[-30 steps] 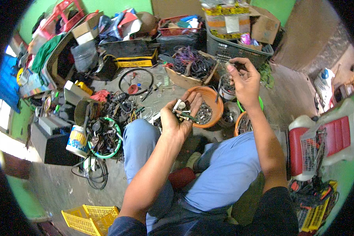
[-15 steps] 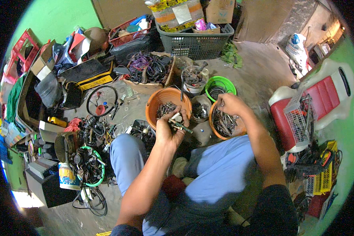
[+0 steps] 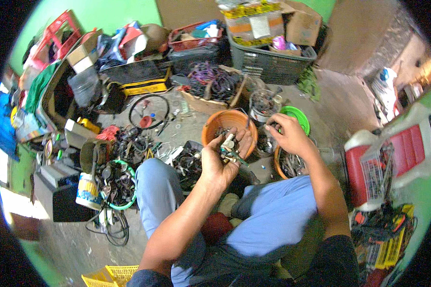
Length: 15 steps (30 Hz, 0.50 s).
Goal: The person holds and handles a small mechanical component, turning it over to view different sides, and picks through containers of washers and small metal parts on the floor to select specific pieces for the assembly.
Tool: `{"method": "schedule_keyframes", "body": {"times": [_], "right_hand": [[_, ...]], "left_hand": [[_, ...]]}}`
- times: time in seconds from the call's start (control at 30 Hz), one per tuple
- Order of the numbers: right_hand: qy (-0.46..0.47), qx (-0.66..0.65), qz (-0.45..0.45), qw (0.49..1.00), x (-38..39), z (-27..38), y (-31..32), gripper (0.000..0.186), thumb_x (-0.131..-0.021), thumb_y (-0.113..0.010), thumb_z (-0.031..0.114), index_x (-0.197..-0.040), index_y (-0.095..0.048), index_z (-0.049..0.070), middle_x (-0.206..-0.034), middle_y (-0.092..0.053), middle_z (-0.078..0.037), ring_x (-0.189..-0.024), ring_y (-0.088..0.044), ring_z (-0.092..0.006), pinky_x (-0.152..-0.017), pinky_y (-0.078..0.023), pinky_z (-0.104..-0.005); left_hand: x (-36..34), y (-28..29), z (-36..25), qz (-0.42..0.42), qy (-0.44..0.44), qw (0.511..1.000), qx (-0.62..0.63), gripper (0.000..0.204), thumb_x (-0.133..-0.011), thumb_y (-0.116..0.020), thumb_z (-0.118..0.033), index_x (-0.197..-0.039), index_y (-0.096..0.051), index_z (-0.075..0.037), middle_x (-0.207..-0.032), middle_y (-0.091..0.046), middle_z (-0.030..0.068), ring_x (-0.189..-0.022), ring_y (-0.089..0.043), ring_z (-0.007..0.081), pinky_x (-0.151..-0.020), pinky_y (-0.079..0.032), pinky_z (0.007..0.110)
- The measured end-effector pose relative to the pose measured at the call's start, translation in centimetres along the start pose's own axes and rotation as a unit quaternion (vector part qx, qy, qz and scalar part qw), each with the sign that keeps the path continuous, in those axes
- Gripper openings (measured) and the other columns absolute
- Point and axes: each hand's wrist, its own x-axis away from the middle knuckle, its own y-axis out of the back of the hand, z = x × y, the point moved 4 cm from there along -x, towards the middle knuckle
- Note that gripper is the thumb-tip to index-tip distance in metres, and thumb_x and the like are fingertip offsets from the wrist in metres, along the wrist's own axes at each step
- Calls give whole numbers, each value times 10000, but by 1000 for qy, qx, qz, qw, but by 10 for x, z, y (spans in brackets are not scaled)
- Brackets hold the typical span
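My left hand (image 3: 215, 165) is palm up with its fingers partly spread, cradling several small parts (image 3: 228, 143), pale and dark, some of them rod-like. It hovers over the near side of an orange bucket (image 3: 209, 123) with metal bits inside. To its right, my right hand (image 3: 292, 136) has its thumb and fingertips pinched together; a small dark thing seems to be between them, too small to name. Below those fingertips is a small tub (image 3: 263, 148) of dark parts, partly hidden. A second orange container (image 3: 277, 165), filled with metal rods, lies under my right wrist.
A green basin (image 3: 301, 118) and a white bucket (image 3: 259, 115) of parts stand beyond my hands. Farther back are a box of cables (image 3: 210, 103) and a dark crate (image 3: 273, 62). A red-and-white seat (image 3: 402, 155) is at right; tangled parts in a green-rimmed basin (image 3: 131, 196) sit at left.
The view has shifted, so the surroundings sit farther right and lower. My right hand has moved from the rod-filled orange container toward the small tub, nearer my left hand, whose fingers have spread more.
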Motion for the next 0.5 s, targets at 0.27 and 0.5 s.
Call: {"method": "schedule_keyframes", "body": {"times": [0.27,0.5], "right_hand": [[171,-66,66,981,-37,129,-14,154,-873,-679,139,-955,-657,10,-920,-667,-162,-851,-665,-337,-751,-520,-416],[291,-43,190,937,-47,202,-54,233,-853,-710,231,-950,-639,31,-931,-668,-147,-879,-668,-324,-774,-520,-419]], "left_hand": [[55,-9,-47,49,-78,995,29,410,-1023,-311,-217,-1270,-488,57,-1321,-514,288,-1281,-485,407,-1087,-447,514],[92,-6,-89,29,-158,987,-23,364,-1001,-364,-224,-1238,-490,22,-1227,-604,240,-1120,-594,355,-966,-472,489]]}}
